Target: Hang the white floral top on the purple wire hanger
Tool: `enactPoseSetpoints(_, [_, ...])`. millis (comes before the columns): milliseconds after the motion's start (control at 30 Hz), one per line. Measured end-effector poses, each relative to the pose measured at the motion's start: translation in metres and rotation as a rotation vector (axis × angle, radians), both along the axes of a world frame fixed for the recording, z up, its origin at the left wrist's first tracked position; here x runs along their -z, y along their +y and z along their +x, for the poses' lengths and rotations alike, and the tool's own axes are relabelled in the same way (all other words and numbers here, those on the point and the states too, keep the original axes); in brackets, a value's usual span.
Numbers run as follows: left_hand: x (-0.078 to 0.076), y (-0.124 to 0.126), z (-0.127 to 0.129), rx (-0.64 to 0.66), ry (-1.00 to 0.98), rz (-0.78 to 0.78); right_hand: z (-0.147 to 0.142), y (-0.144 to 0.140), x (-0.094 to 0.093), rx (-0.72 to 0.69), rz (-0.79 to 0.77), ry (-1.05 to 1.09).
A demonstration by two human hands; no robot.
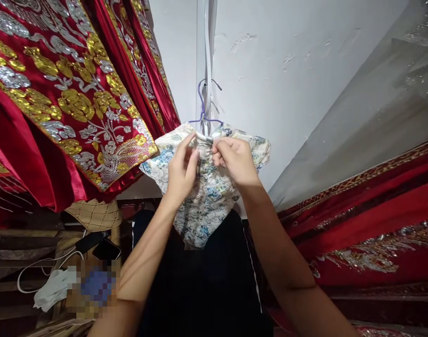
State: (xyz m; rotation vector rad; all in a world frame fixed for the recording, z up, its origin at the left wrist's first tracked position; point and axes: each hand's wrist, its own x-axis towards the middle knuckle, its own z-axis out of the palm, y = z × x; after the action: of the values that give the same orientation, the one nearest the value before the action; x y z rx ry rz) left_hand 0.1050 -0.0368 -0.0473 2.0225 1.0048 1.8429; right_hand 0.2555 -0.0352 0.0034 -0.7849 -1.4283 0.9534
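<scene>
A short floral blouse [214, 194] in white and blue hangs in front of me on a purple wire hanger [202, 105]. My left hand [183, 166] is at the left side of the collar, its thumb and forefinger apart and the forefinger's tip by the neckline. At the right of the neck opening, my right hand [236, 158] is closed, thumb against curled fingers, pinching the blouse's front edge near the collar. What lies inside that pinch is hidden by the fingers.
Red garments with gold and silver embroidery [77, 105] hang at left; more red beaded cloth [375, 243] is at right. A white wall [270, 61] stands behind. Lower left are a phone [107, 251], a white cable [24, 276] and a woven fan-like piece [94, 215].
</scene>
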Motion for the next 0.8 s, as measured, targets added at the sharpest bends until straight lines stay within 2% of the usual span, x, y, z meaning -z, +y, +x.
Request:
enactPoseSetpoints(33, [-0.016, 0.008, 0.001, 0.005, 0.086, 0.068, 0.002, 0.002, 0.001, 0.007, 0.009, 0.0])
enactPoseSetpoints(100, [-0.037, 0.018, 0.004, 0.002, 0.26, 0.166, 0.007, 0.01, 0.007, 0.033, 0.033, -0.003])
enactPoseSetpoints(200, [-0.046, 0.023, 0.007, -0.034, 0.352, 0.235, 0.011, 0.026, 0.036, 0.118, 0.019, -0.047])
enactPoseSetpoints(300, [-0.044, 0.026, -0.006, -0.106, 0.112, 0.232, 0.012, 0.033, 0.083, 0.158, -0.136, -0.125])
enactPoseSetpoints(400, [-0.04, 0.041, -0.042, -0.158, -0.244, 0.157, 0.015, 0.023, 0.125, 0.144, -0.237, -0.135])
enactPoseSetpoints(500, [-0.028, 0.061, -0.086, -0.085, -0.563, -0.027, 0.02, 0.004, 0.146, 0.165, -0.267, -0.123])
enactPoseSetpoints(600, [-0.005, 0.072, -0.114, -0.035, -0.801, -0.205, 0.019, -0.016, 0.153, 0.149, -0.29, -0.057])
enactPoseSetpoints(700, [0.025, 0.071, -0.118, -0.035, -1.002, -0.378, 0.014, -0.035, 0.156, 0.104, -0.3, 0.059])
enactPoseSetpoints(800, [0.055, 0.066, -0.106, -0.067, -1.082, -0.483, 0.016, -0.053, 0.161, 0.094, -0.296, 0.11])
